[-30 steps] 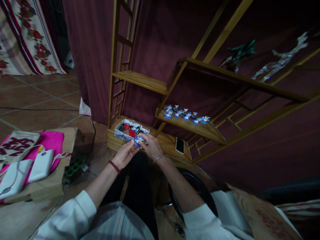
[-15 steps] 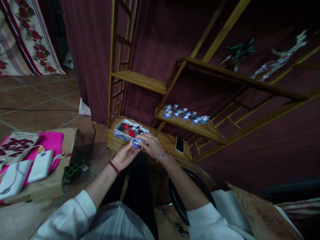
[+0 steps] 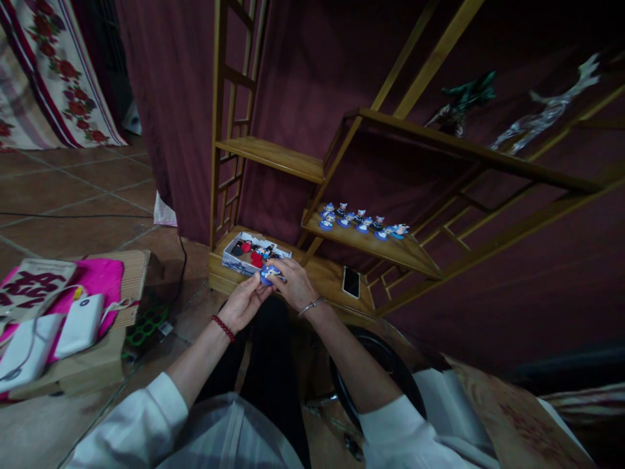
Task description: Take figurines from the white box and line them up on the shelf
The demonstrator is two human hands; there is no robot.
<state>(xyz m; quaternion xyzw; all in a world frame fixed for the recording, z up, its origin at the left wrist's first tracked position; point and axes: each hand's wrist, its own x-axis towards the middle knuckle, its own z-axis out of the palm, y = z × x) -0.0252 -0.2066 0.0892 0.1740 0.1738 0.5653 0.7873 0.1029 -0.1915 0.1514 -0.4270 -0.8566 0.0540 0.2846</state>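
Between my two hands is a small blue-and-white figurine point(image 3: 268, 274) on a round blue base. My left hand point(image 3: 247, 301) pinches the base from the left with its fingertips. From the right, my right hand point(image 3: 293, 284) grips the figurine's upper part, and its fingers hide some of it. Just beyond them sits an open white box point(image 3: 237, 263) with red, black and blue small figures inside. Several blue-and-white and dark figurines point(image 3: 364, 225) stand in two rows on the wooden shelf point(image 3: 390, 253) to the right.
A phone point(image 3: 351, 283) lies on the lowest board of the wooden rack point(image 3: 322, 286). Higher up stand a green ornament point(image 3: 471, 94) and a clear statuette point(image 3: 547, 111). At left, a cardboard box point(image 3: 73, 374) carries a white power bank point(image 3: 81, 326). A black round stool point(image 3: 385, 365) is by my right arm.
Both hands still hold the figurine. It has tilted slightly and risen a little, and my right wrist has shifted slightly left.
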